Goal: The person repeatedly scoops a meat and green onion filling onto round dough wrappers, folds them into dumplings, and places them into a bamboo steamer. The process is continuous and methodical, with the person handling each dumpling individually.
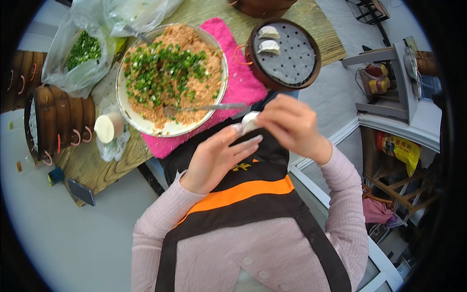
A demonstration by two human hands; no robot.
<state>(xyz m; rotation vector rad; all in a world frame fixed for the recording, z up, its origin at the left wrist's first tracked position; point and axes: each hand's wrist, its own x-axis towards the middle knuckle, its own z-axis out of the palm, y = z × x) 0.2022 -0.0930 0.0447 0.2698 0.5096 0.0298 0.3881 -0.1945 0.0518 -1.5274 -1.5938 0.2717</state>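
Note:
A white dough dumpling is pinched between the fingers of my left hand and my right hand, above my apron. Flour whitens the left fingertips. Just beyond my hands stands a large white bowl of minced filling topped with chopped green onion. A flat metal spreader rests across its near rim, its tip in the filling. Right of the bowl, a round steamer basket lined with perforated paper holds two pleated dumplings near its left side.
A pink towel lies under the bowl on the wooden table. To the left are a plastic bag of chopped green onion, a stack of steamers, a pale cylindrical block and a phone at the table edge.

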